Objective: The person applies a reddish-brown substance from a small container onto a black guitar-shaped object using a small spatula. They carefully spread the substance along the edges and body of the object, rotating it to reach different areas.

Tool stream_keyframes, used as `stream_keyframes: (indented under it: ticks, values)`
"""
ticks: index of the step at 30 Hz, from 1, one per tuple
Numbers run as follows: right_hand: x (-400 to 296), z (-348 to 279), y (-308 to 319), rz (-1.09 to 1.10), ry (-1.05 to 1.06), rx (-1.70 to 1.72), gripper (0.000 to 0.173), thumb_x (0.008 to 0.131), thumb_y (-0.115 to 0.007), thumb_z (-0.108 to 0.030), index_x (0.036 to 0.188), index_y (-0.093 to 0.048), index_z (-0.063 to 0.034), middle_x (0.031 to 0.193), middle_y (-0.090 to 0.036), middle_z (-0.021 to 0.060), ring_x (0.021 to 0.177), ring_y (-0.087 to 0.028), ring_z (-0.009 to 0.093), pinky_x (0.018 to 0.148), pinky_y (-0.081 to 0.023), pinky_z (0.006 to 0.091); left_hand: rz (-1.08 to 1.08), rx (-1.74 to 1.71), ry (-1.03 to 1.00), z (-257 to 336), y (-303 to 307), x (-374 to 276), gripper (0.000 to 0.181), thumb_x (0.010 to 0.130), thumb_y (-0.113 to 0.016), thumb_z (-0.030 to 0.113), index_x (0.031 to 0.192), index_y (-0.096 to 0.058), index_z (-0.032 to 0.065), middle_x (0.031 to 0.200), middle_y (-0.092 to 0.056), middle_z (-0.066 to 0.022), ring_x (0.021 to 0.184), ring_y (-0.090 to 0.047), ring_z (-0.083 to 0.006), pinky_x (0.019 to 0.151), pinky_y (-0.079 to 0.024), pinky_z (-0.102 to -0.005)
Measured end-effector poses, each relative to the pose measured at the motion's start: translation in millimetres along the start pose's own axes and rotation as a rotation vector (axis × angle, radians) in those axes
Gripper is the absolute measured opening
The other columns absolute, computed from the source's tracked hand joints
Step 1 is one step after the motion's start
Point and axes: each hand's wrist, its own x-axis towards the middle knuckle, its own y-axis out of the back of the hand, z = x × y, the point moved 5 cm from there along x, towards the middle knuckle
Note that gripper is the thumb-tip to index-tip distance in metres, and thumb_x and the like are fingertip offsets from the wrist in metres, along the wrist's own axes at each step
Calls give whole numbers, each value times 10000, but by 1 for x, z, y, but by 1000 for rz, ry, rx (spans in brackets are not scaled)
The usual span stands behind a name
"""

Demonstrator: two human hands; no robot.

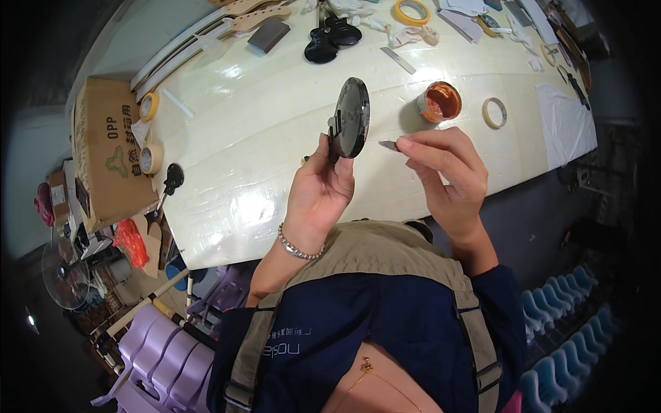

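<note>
My left hand [323, 188] grips a flat, rounded, glossy black piece [353, 121] by its lower left edge. The piece stands on edge above the table, tilted, with dull patches on its face and slots near my fingers. Between the thumb and fingers of my right hand [449, 170] is a small pointed metal blade [388, 145]. Its tip points left, a short gap away from the black piece. Beyond my right hand, an open can [439, 102] holds reddish-brown paste, some of it smeared on the inner wall.
Several black guitar-shaped pieces [330, 41] and a metal strip [398, 60] lie at the back of the covered table [248, 134]. A tape roll [494, 113] sits right of the can. Wooden guitar necks [261, 18], a sanding block [268, 36] and a cardboard box [106, 149] are leftward.
</note>
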Motion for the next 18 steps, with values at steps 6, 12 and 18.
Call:
stream_keyframes:
  ticks: [6, 12, 18]
  values:
    - [16, -4, 1, -33, 172, -268, 347, 597, -631, 64, 902, -679, -95, 754, -616, 27, 590, -515, 175, 513, -411, 255, -39, 16, -7, -2, 0, -3, 238, 932, -443, 180, 1047, -504, -20, 1039, -592, -133, 884, -622, -224, 737, -573, -300]
    - [5, -13, 1, -102, 199, -302, 368, 577, -604, 56, 893, -685, -114, 761, -618, 23, 582, -495, 162, 484, -397, 248, -3, 59, -17, 1, 8, -1, 243, 932, -444, 187, 1041, -503, -22, 1022, -596, -132, 873, -624, -220, 734, -573, -295]
    - [8, -5, 0, 18, 257, -335, 387, 564, -602, 48, 902, -687, -121, 787, -616, 24, 584, -494, 164, 484, -398, 242, 6, 41, -19, -4, 0, -1, 240, 935, -437, 187, 1038, -504, -19, 1007, -604, -127, 806, -638, -224, 736, -572, -290]
